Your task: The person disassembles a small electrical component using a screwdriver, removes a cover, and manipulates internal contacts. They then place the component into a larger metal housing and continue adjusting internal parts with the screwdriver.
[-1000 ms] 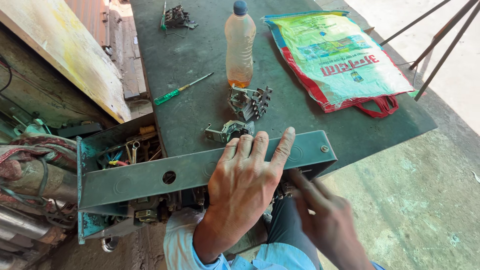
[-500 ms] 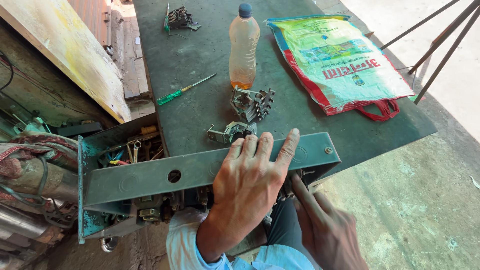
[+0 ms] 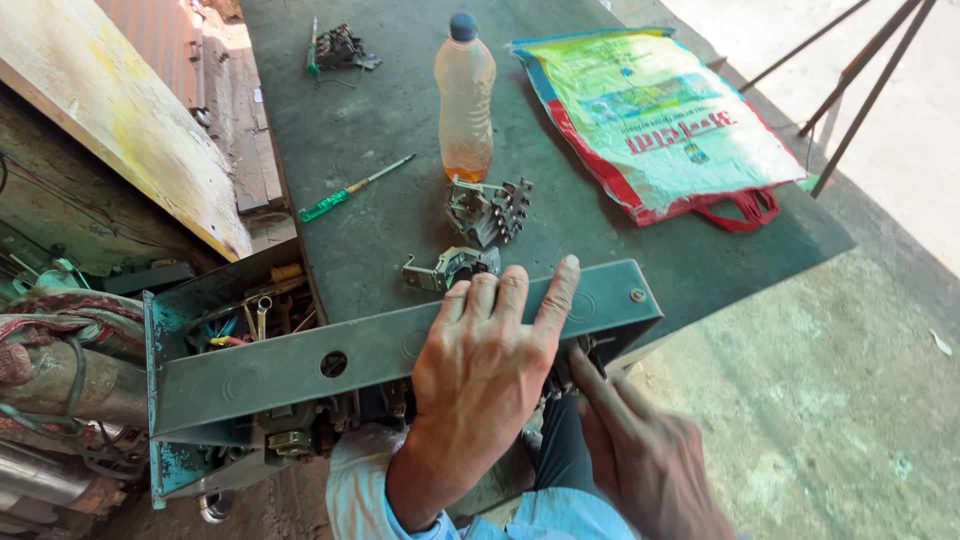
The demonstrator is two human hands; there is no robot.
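Note:
A long green metal box (image 3: 300, 365) with round holes in its side lies along the near edge of a dark green table (image 3: 400, 110). My left hand (image 3: 485, 360) presses flat on the box's upper face, fingers spread toward the table. Just below the right end of the box, my right hand (image 3: 640, 455) reaches its fingertips in underneath; whether it holds anything is hidden. Two small grey metal parts sit just beyond my left fingers: a toothed one (image 3: 487, 208) and a smaller bracket (image 3: 447, 268).
A plastic bottle (image 3: 465, 95) with a little amber liquid stands behind the parts. A green-handled screwdriver (image 3: 350, 190) lies to the left, a colourful woven bag (image 3: 660, 120) to the right, a small mechanism (image 3: 338, 47) far back. An open toolbox (image 3: 240, 310) sits at left.
The view has shifted slightly. My right hand has moved up closer under the box's right end. My left hand stays pressed on the box.

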